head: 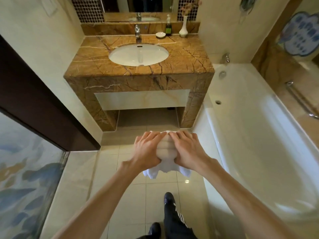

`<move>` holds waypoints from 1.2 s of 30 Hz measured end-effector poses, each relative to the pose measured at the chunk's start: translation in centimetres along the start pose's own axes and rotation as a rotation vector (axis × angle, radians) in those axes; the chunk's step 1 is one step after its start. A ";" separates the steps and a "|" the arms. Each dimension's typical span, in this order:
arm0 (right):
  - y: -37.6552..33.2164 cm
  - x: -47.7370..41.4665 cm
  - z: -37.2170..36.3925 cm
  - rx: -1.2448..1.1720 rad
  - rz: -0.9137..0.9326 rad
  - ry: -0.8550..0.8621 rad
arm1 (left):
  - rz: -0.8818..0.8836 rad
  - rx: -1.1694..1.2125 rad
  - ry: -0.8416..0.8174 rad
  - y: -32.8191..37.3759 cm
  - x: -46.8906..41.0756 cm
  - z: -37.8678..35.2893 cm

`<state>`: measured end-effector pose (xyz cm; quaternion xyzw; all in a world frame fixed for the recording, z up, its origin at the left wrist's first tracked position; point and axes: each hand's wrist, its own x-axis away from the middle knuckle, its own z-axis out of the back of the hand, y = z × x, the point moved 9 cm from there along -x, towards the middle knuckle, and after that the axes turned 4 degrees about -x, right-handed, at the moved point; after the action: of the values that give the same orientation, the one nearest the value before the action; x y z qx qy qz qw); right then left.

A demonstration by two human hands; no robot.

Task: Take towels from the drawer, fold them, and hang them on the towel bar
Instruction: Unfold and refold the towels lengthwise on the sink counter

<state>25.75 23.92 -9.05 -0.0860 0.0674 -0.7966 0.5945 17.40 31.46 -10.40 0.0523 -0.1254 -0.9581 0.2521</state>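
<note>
A white towel point(166, 152) is bunched in folds between both hands, held in the air over the tiled floor in front of the vanity. My left hand point(146, 149) grips its left side, fingers over the top and thumb underneath. My right hand point(188, 149) grips the right side the same way. Loose towel corners hang below the hands. A metal bar point(301, 99) is fixed to the wall beyond the bathtub at the right. No drawer is visible.
A marble vanity point(139, 83) with a white sink point(138, 54), faucet, soap bottle, dish and vase stands ahead. A white bathtub point(255, 135) fills the right side. A dark door frame point(43, 109) and patterned panel lie left. My legs and shoes show below.
</note>
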 end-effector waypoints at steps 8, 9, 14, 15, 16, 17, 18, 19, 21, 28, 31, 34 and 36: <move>4.7 -5.6 1.4 -0.034 0.033 -0.004 | 0.026 -0.058 -0.032 -0.3 -7.2 0.7; 5.1 -6.3 1.5 -0.038 0.035 -0.004 | 0.028 -0.065 -0.036 -0.4 -8.0 0.7; 7.0 -9.3 1.8 -0.039 0.034 -0.009 | 0.023 -0.072 -0.038 -1.1 -11.4 0.6; 7.4 -9.9 1.9 -0.039 0.031 -0.014 | 0.026 -0.067 -0.035 -1.3 -12.1 0.5; 7.8 -10.6 1.8 -0.038 0.028 -0.020 | 0.028 -0.065 -0.033 -1.6 -12.7 0.4; 8.1 -11.3 1.8 -0.037 0.026 -0.024 | 0.027 -0.064 -0.034 -1.8 -13.4 0.2; 8.5 -12.0 1.8 -0.038 0.022 -0.028 | 0.025 -0.061 -0.035 -2.1 -14.2 0.1; 8.8 -12.9 1.8 -0.040 0.018 -0.030 | 0.022 -0.056 -0.036 -2.5 -15.1 0.0; 9.5 -14.7 1.9 -0.038 0.010 -0.033 | 0.019 -0.047 -0.031 -3.4 -16.9 0.0; 11.6 -22.2 3.0 0.002 -0.005 -0.043 | -0.004 -0.018 0.006 -6.9 -23.9 0.8; 12.6 -24.9 3.4 0.000 -0.017 -0.048 | -0.014 0.006 0.021 -8.0 -26.7 1.2; 13.9 -27.1 4.0 -0.005 -0.026 -0.031 | -0.036 0.004 0.020 -8.5 -29.3 1.4; 14.8 -28.4 4.2 -0.016 -0.033 -0.024 | -0.038 0.008 0.008 -8.9 -30.9 1.4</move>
<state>48.38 46.91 -9.68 -0.1014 0.0649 -0.8047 0.5814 39.78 54.53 -10.30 0.0595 -0.1272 -0.9621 0.2339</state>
